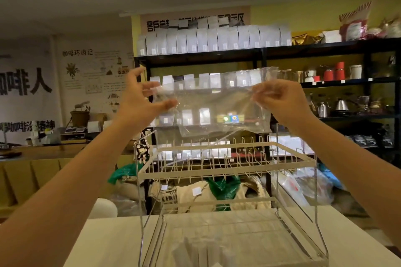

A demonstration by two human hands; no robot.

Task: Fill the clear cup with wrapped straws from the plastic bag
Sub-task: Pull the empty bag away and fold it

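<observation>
A clear plastic bag point(217, 102) is stretched flat at head height, above a white wire rack. My left hand point(141, 102) pinches its left edge between thumb and fingers. My right hand point(282, 102) pinches its right edge, fingers curled round the film. The bag looks see-through, with no straws visible inside. At the bottom of the view, white wrapped straws point(201, 251) stand upright, blurred, behind the rack's lower tray. The clear cup itself cannot be made out.
A two-tier white wire dish rack point(227, 171) stands on a white table point(104, 240) right in front of me. Behind it are black shelves point(325, 47) with white pouches, red tins and kettles. Sacks and bags lie on the floor.
</observation>
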